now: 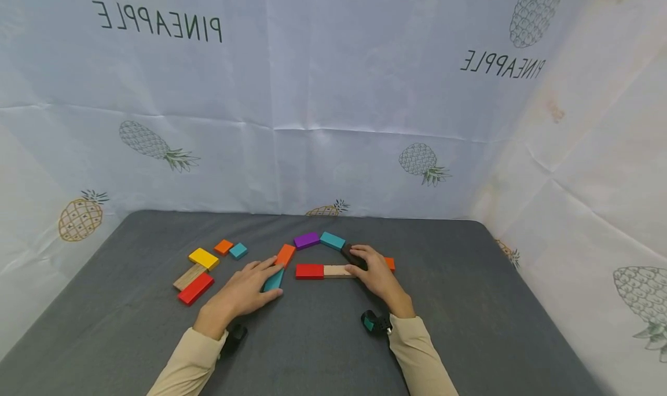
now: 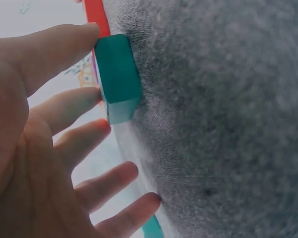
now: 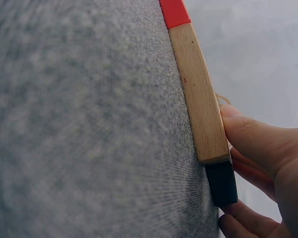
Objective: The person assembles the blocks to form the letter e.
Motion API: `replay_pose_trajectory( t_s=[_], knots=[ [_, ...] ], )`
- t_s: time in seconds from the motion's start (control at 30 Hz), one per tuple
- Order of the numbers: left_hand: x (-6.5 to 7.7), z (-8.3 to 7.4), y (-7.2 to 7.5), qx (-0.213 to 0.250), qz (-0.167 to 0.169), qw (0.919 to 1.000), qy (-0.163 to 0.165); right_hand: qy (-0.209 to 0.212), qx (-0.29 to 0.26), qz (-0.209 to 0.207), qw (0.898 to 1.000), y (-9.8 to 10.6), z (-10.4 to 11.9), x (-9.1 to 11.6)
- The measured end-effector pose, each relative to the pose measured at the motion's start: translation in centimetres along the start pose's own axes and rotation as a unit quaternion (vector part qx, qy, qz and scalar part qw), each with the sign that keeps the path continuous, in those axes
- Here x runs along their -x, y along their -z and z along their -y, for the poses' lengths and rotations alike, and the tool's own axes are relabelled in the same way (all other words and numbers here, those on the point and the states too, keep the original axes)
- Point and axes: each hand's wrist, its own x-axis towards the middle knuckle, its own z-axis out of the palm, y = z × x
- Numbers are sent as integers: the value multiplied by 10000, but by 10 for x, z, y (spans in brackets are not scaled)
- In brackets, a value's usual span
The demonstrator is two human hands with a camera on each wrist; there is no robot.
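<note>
My left hand (image 1: 242,290) is spread over a teal block (image 1: 273,280). Its fingers look nearly straight, and the thumb and fingertips touch the block's edges. In the left wrist view the same teal block (image 2: 118,69) sits by the thumb. Farther right, my right hand (image 1: 378,275) holds a dark brown block (image 1: 348,253) between thumb and fingers. That block's dark end (image 3: 221,183) shows in the right wrist view, against a plain wooden block (image 3: 198,94). An orange block (image 1: 285,255) adjoins the teal one, with a purple block (image 1: 307,240) and another teal block (image 1: 332,241) beyond.
A red block (image 1: 310,271) joins the wooden block inside the arch. Beside my right hand, part of an orange block (image 1: 389,263) shows. At left lie loose yellow (image 1: 204,259), wooden (image 1: 190,276), red (image 1: 196,289), small orange (image 1: 223,246) and small teal (image 1: 238,250) blocks on the grey tabletop (image 1: 312,349).
</note>
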Motion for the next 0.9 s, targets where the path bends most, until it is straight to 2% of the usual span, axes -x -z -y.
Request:
replay_pose_trajectory(
  t_s=[0.47, 0.73, 0.9],
  knots=[
    [-3, 3, -3, -4, -55, 10000, 1, 38, -12, -27, 10000, 0, 1, 1],
    [-4, 2, 0, -265, -204, 9988, 352, 10, -21, 24, 10000, 0, 1, 1],
    [-4, 1, 0, -174, -166, 9994, 262, 21, -18, 10, 10000, 1, 1, 0]
  ],
)
